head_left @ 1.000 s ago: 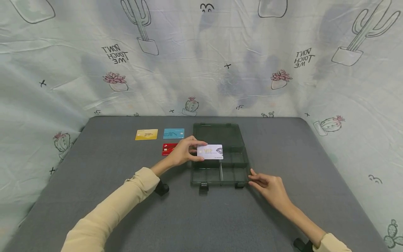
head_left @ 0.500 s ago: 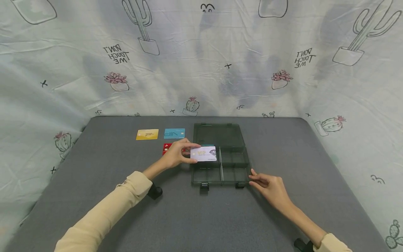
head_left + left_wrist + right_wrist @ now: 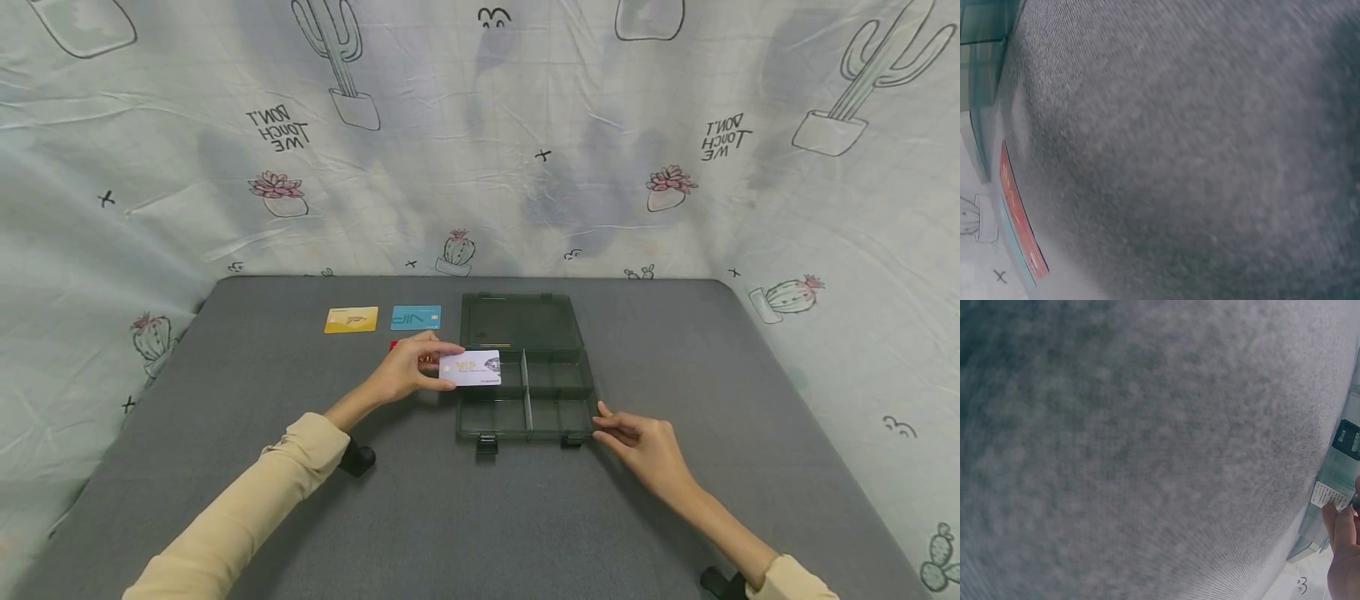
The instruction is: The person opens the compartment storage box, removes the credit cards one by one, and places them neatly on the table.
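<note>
My left hand (image 3: 401,367) pinches a white VIP card (image 3: 472,368) by its left end, thumb below and fingers above. In the head view the card overlaps the back left compartment of a dark green see-through box (image 3: 528,417). The box lies with its lid (image 3: 520,321) laid back. At the box's front right corner rests my right hand (image 3: 645,450), fingertips at the side wall. The right wrist view shows those fingers (image 3: 1346,528) by a white label (image 3: 1327,495) on the box. Behind my left hand, a red card (image 3: 1019,209) is mostly hidden in the head view.
A yellow card (image 3: 351,320) and a blue card (image 3: 416,317) lie on the grey table (image 3: 465,533), left of the lid. Two black latches, the left latch (image 3: 487,444) among them, stick out from the box's front. A printed cloth (image 3: 465,167) hangs behind the table.
My left hand has drawn the white card leftward, from the middle of the box to its left side, covering more of the red card. The right hand and the box stay in place.
</note>
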`<state>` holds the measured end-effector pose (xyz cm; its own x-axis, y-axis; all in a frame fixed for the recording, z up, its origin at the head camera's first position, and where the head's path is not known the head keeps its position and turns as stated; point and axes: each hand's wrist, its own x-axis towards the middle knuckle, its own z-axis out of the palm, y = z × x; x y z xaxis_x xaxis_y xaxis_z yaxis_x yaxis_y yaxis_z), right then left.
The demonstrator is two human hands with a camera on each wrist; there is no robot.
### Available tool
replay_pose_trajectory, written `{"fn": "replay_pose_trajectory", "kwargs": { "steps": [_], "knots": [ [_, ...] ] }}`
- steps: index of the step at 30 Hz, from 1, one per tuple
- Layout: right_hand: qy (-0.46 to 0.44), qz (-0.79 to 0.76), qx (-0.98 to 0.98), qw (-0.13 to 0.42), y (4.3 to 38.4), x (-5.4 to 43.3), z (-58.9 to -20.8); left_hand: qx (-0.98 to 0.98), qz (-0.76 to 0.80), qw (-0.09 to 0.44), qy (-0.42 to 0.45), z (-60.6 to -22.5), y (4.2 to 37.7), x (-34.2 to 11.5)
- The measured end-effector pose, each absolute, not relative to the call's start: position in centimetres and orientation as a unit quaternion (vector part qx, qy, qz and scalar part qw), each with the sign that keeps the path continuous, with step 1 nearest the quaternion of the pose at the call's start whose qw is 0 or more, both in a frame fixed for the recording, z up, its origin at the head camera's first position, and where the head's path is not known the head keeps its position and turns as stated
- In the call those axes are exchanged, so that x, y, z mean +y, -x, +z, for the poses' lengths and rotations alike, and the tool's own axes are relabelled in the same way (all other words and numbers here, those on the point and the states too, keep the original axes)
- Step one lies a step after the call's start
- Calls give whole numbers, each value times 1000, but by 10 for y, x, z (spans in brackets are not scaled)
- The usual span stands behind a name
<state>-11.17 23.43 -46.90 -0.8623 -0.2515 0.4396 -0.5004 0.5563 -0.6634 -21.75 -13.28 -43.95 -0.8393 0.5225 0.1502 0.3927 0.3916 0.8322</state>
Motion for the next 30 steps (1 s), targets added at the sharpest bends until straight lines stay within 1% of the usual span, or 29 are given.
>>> {"fn": "replay_pose_trajectory", "kwargs": {
  "steps": [5, 13, 17, 24, 30],
  "knots": [
    [-216, 416, -870, 152, 112, 234, -469, 833, 476, 70, -272, -441, 217, -138],
    [-218, 416, -869, 156, 113, 235, -469, 838, 468, 94, -265, -443, 214, -147],
    [-219, 420, -867, 154, 113, 235, -470, 839, 469, 94, -259, -443, 213, -152],
    [-220, 425, -865, 150, 114, 235, -470, 845, 461, 88, -258, -413, 194, -154],
    [-219, 418, -868, 157, 114, 235, -469, 850, 455, 90, -251, -408, 191, -162]
  ]
}}
